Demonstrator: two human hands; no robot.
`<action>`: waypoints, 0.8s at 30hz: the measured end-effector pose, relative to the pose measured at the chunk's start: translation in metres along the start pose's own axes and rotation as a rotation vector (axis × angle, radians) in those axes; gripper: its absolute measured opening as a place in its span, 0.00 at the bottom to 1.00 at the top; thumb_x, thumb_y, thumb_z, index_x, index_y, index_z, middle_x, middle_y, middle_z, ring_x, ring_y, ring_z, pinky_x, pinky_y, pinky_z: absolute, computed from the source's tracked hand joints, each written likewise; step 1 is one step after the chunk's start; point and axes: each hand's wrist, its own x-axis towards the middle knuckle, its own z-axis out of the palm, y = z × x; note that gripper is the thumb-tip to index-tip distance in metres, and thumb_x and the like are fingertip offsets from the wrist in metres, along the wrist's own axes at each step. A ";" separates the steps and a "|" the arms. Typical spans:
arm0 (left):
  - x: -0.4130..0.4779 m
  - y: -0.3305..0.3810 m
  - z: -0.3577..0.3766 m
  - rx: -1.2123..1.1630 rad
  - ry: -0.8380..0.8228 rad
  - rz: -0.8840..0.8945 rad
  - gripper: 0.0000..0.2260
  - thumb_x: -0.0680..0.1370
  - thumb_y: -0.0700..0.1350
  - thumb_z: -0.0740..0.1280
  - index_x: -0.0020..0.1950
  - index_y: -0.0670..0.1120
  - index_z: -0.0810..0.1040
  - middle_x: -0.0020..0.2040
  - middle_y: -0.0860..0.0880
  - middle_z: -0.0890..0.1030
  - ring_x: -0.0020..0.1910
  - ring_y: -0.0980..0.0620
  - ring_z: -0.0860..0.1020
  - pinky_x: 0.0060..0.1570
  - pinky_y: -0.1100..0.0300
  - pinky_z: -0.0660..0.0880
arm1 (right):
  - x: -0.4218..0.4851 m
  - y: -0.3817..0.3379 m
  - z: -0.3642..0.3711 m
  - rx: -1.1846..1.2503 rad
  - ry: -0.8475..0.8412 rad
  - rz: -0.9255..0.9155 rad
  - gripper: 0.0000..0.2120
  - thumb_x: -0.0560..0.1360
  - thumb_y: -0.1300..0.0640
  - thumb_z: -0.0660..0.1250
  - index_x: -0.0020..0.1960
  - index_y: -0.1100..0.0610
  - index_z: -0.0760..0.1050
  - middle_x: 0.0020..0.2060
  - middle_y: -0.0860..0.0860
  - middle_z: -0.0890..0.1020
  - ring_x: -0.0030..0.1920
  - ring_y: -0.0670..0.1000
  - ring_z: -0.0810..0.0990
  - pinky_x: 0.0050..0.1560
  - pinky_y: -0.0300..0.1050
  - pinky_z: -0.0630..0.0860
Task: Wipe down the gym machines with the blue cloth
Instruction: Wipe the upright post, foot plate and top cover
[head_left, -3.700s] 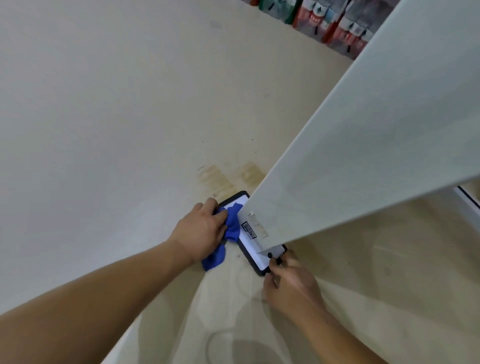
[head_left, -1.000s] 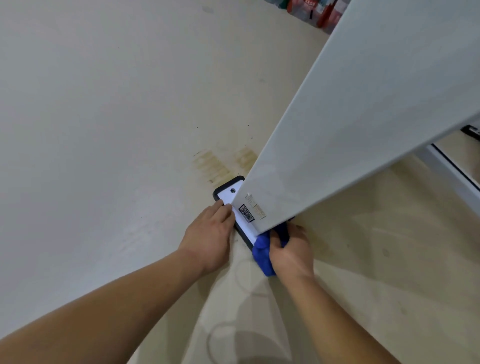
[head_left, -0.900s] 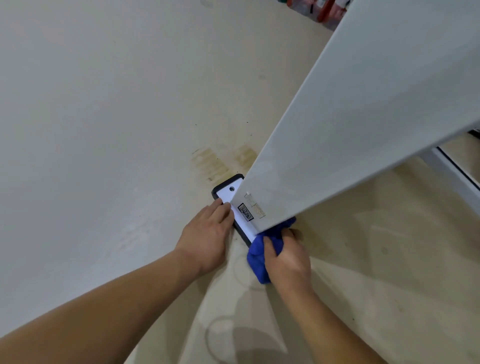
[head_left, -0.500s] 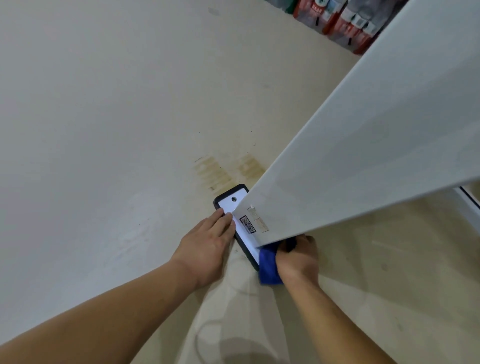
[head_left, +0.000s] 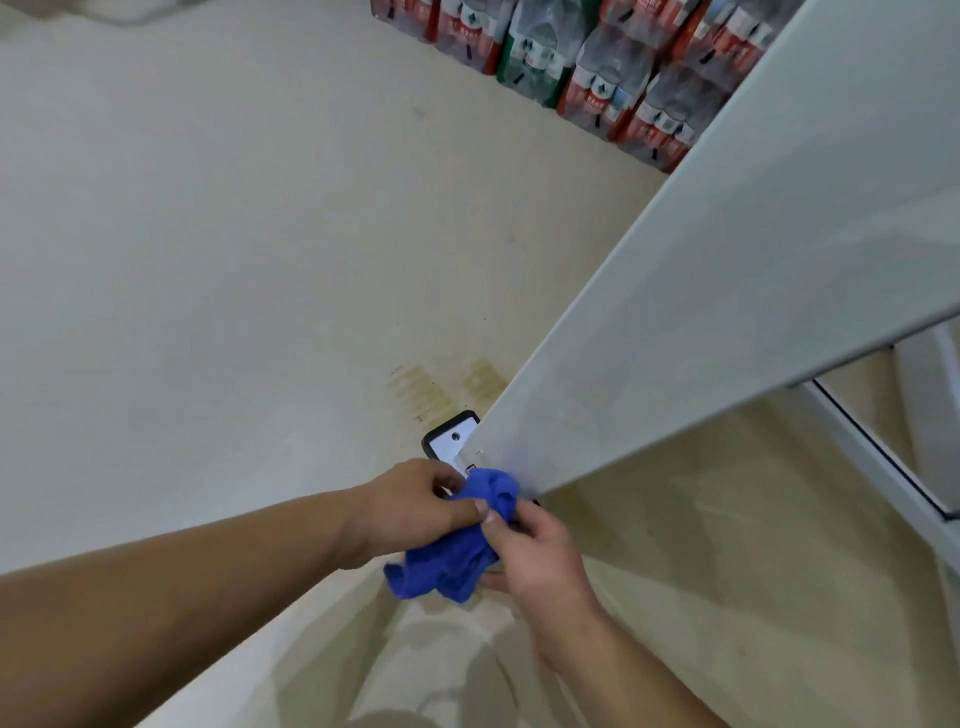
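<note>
Beside grey panel (head_left: 727, 291) — both hands, left hand (head_left: 415, 512), right hand (head_left: 540, 561), clamped on blue cloth (head_left: 457, 551), covering base plate (head_left: 448, 439)

Pale cream floor (head_left: 218, 249) with brownish stains (head_left: 421, 395); shrink-wrapped bottle packs (head_left: 582, 57) stacked at far edge.

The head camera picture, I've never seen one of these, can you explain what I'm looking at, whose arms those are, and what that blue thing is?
The camera is worn on a person's head and looks down, so the two bare arms are the wearer's own. The left hand and the right hand both grip a bunched blue cloth. They work at the foot of a big pale grey beam, part of a gym machine, which slants up to the right. Its foot sits on a white plate with a black edge on the cream floor, beside some brownish stains. Wrapped packs of bottles are stacked at the far side.
</note>
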 end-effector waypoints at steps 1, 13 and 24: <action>-0.008 0.009 -0.005 -0.021 0.053 0.019 0.09 0.78 0.53 0.71 0.51 0.47 0.81 0.47 0.50 0.84 0.42 0.55 0.81 0.42 0.62 0.78 | -0.009 -0.013 -0.004 0.034 -0.003 -0.010 0.07 0.81 0.53 0.68 0.49 0.51 0.85 0.42 0.50 0.87 0.46 0.50 0.87 0.52 0.57 0.85; -0.114 0.170 0.025 -0.636 0.633 0.410 0.08 0.83 0.53 0.61 0.48 0.52 0.76 0.41 0.48 0.81 0.36 0.53 0.81 0.40 0.60 0.78 | -0.142 -0.147 -0.066 0.157 0.516 -0.520 0.06 0.76 0.56 0.74 0.46 0.55 0.77 0.38 0.47 0.83 0.36 0.38 0.80 0.38 0.28 0.74; -0.012 0.104 0.065 -1.070 0.580 -0.105 0.11 0.74 0.45 0.59 0.52 0.61 0.70 0.50 0.46 0.77 0.36 0.43 0.76 0.34 0.52 0.75 | -0.111 -0.117 -0.069 0.123 0.469 -0.627 0.13 0.76 0.53 0.73 0.56 0.48 0.73 0.56 0.50 0.80 0.56 0.40 0.81 0.49 0.30 0.78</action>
